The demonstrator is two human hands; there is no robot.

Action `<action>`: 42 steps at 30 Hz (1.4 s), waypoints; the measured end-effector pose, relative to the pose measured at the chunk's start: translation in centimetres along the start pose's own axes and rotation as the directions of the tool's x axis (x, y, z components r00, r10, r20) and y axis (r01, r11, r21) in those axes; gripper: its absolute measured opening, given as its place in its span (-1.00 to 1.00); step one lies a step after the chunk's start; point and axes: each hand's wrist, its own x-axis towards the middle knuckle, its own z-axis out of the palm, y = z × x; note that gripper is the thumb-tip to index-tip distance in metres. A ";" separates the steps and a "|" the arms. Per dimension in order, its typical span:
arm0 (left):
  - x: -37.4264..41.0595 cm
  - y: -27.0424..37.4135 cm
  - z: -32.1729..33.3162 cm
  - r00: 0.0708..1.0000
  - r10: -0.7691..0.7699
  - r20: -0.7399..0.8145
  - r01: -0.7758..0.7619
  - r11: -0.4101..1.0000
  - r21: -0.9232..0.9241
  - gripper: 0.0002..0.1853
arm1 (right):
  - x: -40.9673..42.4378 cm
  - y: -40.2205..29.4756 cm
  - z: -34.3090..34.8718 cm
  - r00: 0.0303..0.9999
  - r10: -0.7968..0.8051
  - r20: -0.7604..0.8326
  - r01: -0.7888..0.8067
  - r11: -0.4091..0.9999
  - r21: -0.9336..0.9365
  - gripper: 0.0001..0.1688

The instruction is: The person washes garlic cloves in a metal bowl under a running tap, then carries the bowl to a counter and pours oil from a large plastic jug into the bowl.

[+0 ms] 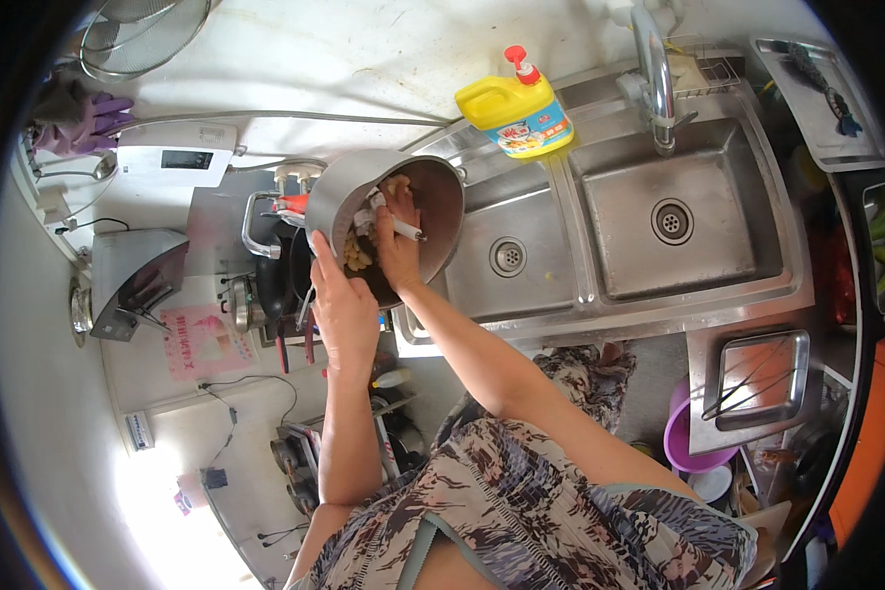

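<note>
A deep grey metal pot (346, 177) is tilted on its side, left of the double sink, its mouth towards the sink. My left hand (343, 317) grips its near left rim. My right hand (398, 243) is inside the pot, among pale yellowish pieces of food (355, 253) and a whitish crumpled thing. A white-handled tool (407, 230) with a metal end lies at my right hand; whether the fingers close on it I cannot tell. The pot wall hides part of the contents.
The stainless double sink (582, 313) with its faucet (656, 81) is at the right. A yellow detergent jug (512, 110) with a red pump stands behind the left basin. Pans (271, 284) hang or stand left of the pot. A metal tray (763, 369) lies at the lower right.
</note>
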 end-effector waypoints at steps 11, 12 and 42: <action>0.1 1.6 1.5 0.996 -0.058 0.072 0.048 0.991 0.128 -0.25 | -0.8 0.6 -0.6 0.973 0.216 0.084 -0.232 0.901 0.367 -0.33; 0.2 1.2 1.8 0.996 -0.062 0.071 0.054 0.993 0.108 -0.25 | -0.5 1.2 -0.7 0.990 0.136 0.044 -0.142 0.969 0.204 -0.36; -6.8 -16.9 14.1 0.420 -0.470 0.777 0.818 -0.176 -0.548 -0.61 | 2.2 24.9 -25.2 0.815 0.537 -0.217 -0.056 -0.301 -0.952 -0.67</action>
